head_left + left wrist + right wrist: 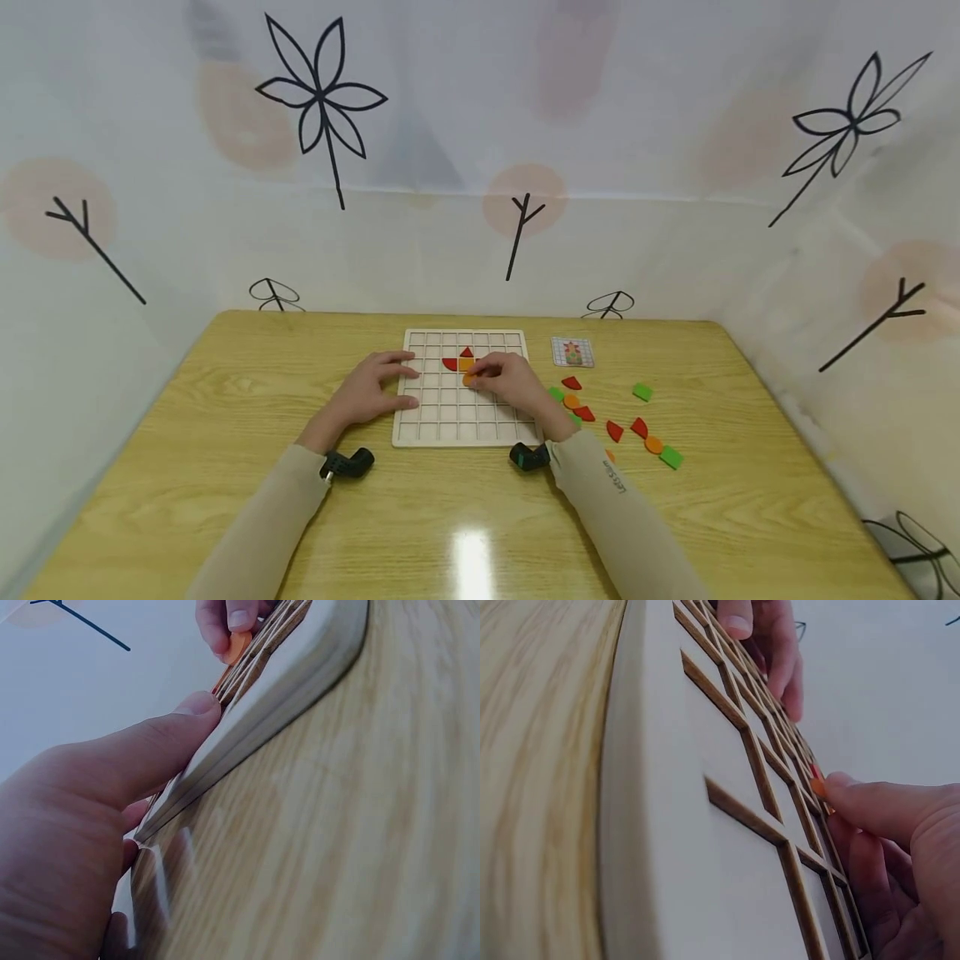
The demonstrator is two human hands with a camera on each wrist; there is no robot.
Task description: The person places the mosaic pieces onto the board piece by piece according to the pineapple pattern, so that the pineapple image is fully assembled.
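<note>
Orange disc (238, 648) could seat crooked
Right grip (512, 381) pinches it at the board's (447, 412) middle; a raised rib (742, 814) could tip it, or a slip nudge the square (466, 365). Left grip (370, 388) rests spread at the edge; pressing too lightly, the board could slide.

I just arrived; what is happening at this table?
A person's right hand pinches a flat, curved-edged orange piece over a pale wooden grid board, while the left hand rests on its left edge. An orange square, a red triangle and a red quarter-circle sit on the board. Loose red, orange and green pieces lie to the right, near a printed card.
</note>
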